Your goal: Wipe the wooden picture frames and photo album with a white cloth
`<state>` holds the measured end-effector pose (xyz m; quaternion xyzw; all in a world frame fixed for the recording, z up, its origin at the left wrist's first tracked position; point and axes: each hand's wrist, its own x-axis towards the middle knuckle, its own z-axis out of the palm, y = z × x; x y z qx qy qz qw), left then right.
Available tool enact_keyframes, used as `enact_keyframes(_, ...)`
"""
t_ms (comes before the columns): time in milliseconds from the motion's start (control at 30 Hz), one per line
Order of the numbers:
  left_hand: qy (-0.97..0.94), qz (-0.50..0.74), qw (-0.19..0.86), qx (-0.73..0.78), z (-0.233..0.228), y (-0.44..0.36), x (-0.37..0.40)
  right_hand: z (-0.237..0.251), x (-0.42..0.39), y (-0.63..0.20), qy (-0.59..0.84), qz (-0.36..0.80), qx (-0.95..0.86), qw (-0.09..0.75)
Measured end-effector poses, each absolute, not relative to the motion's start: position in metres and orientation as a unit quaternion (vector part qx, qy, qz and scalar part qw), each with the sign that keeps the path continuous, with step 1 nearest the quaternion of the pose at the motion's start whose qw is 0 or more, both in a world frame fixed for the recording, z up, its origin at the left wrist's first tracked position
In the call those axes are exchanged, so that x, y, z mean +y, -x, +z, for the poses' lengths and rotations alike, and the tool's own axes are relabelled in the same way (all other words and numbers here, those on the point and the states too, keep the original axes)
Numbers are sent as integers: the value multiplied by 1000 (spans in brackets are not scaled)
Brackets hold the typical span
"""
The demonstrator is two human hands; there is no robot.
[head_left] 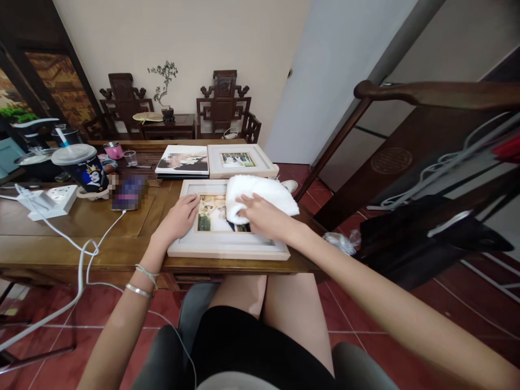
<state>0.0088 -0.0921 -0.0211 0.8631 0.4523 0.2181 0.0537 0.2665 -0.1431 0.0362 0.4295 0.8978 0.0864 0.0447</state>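
Note:
A picture frame with a pale border lies flat at the table's front edge, a photo showing in its middle. My left hand rests on the frame's left side, palm down with the fingers stretched out. Under my right hand is a fluffy white cloth, gripped and pressed against the upper right of the frame. The cloth covers that corner and part of the photo. Behind it lie a second frame and a photo book stacked on something dark.
Left on the wooden table are a phone on a white cable, a lidded cup, a power strip, a small glass and a pink mug. A dark wooden chair stands at the right.

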Motion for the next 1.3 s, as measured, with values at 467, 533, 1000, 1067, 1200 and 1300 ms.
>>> enact_keyframes(467, -866, 229, 51, 442, -23, -8, -89, 37, -173, -258, -460, 6, 888, 5)
enact_keyframes(533, -866, 228, 52, 442, -24, -6, -88, 24, -146, -258, -480, 51, 876, -5)
enact_keyframes(1000, -861, 226, 53, 453, -25, -8, -89, 53, -178, -261, -399, -25, 915, 59)
enact_keyframes(1067, -860, 226, 53, 454, -24, -9, -90, 62, -200, -263, -392, -58, 916, 56)
enact_keyframes(1200, -861, 228, 52, 452, -25, -8, -89, 67, -216, -266, -394, -86, 915, 34)
enact_keyframes(1300, -860, 237, 56, 448, -25, -8, -89, 53, -198, -262, -392, -67, 917, 17)
